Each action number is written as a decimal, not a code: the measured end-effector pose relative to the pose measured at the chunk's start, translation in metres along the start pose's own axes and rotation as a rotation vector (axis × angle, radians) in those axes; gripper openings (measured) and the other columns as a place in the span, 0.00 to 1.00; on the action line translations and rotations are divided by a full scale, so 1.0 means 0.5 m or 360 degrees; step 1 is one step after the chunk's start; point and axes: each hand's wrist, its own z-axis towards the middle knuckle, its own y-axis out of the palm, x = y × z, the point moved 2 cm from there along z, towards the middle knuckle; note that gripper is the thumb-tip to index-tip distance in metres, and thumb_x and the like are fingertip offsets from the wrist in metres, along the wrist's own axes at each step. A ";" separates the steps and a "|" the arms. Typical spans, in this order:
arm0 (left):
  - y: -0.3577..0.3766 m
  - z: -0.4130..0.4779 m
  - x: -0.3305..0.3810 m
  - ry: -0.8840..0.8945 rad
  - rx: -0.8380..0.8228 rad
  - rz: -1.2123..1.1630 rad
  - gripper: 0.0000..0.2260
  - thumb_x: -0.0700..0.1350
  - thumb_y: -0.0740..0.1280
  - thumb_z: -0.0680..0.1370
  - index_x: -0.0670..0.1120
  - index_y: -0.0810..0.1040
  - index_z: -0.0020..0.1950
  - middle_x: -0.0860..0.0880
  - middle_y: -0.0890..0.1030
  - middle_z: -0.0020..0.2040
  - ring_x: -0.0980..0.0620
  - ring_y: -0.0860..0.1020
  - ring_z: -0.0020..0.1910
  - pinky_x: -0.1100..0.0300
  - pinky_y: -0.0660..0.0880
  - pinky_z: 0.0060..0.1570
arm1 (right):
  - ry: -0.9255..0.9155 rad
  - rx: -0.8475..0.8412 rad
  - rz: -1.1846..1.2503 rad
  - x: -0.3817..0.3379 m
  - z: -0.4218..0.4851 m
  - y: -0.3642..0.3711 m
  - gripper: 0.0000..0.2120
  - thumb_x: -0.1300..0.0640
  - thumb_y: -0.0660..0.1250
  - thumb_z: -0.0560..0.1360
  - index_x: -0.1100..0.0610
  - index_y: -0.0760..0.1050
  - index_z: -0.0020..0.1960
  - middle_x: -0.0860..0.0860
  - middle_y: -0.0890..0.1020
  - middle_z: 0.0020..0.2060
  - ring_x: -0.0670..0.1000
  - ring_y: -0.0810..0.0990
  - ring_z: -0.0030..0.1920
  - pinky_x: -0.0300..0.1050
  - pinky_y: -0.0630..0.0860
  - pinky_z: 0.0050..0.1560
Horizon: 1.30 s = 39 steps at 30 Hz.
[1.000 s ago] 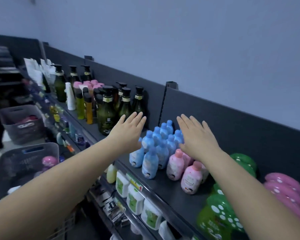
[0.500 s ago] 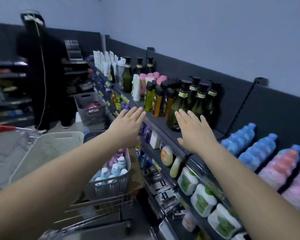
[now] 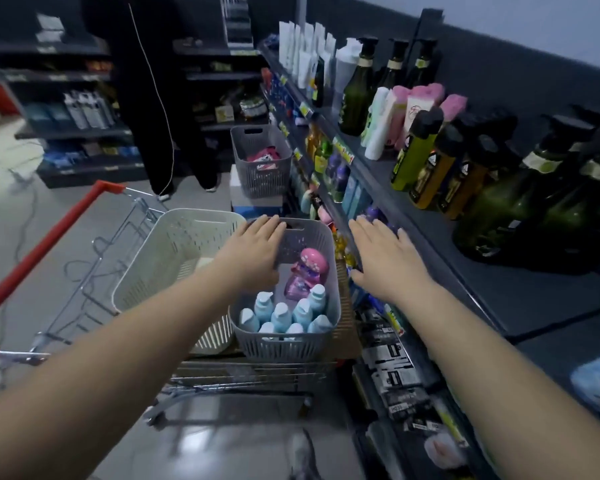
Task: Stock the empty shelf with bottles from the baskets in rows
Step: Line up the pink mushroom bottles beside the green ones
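Both hands are empty, fingers straight. Under the left hand (image 3: 253,252) is a grey slotted plastic basket (image 3: 286,344) of rounded pale-blue bottles (image 3: 280,317). Right of the right hand (image 3: 388,263) is a smooth dark shelf (image 3: 506,292).

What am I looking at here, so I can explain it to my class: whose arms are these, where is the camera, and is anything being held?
There is no machine here. These are a person's two bare arms, filmed by one wide-angle camera worn on their head, looking forward and down. The left hand reaches over a grey basket that holds light blue bottles and a pink bottle. That basket rests on a shopping cart, beside a white basket. The right hand is stretched out near the front edge of the shelf. Both hands have straight fingers and hold nothing. Further along the shelf stand dark green pump bottles.
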 end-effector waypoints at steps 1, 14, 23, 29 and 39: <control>0.020 0.009 -0.018 -0.0035 -0.0046 -0.0019 0.40 0.58 0.61 0.78 0.45 0.41 0.80 0.45 0.43 0.81 0.46 0.44 0.79 0.48 0.44 0.77 | -0.0034 -0.0012 0.0013 -0.008 0.026 0.016 0.42 0.44 0.63 0.78 0.53 0.41 0.80 0.49 0.48 0.80 0.54 0.48 0.79 0.60 0.51 0.77; 0.253 0.232 -0.105 -0.0263 -0.0454 -0.0202 0.39 0.55 0.62 0.77 0.45 0.44 0.81 0.45 0.46 0.81 0.47 0.46 0.80 0.47 0.46 0.77 | -0.0295 -0.0344 0.0126 0.008 0.333 0.259 0.40 0.47 0.63 0.79 0.54 0.42 0.80 0.50 0.47 0.80 0.53 0.48 0.79 0.58 0.48 0.77; 0.340 0.343 -0.123 -0.0228 -0.0557 -0.0303 0.37 0.51 0.60 0.78 0.45 0.43 0.81 0.45 0.45 0.81 0.47 0.44 0.80 0.50 0.43 0.77 | -0.0260 -0.0483 0.0337 -0.007 0.432 0.366 0.39 0.44 0.65 0.77 0.56 0.50 0.80 0.51 0.60 0.77 0.56 0.62 0.73 0.54 0.64 0.71; 0.458 0.381 -0.129 -0.0088 -0.0726 -0.0394 0.39 0.54 0.61 0.78 0.43 0.44 0.80 0.44 0.46 0.81 0.45 0.43 0.79 0.50 0.42 0.76 | -0.0057 -0.0458 0.0297 -0.036 0.466 0.432 0.36 0.44 0.66 0.76 0.55 0.56 0.77 0.51 0.70 0.69 0.54 0.65 0.68 0.50 0.67 0.65; 0.596 0.469 -0.167 -0.0141 -0.0949 -0.0803 0.32 0.50 0.66 0.77 0.38 0.58 0.76 0.38 0.65 0.74 0.41 0.63 0.73 0.54 0.60 0.71 | 0.0370 -0.0198 -0.0041 -0.114 0.491 0.542 0.24 0.43 0.82 0.56 0.56 0.78 0.42 0.53 0.79 0.37 0.55 0.77 0.39 0.49 0.60 0.41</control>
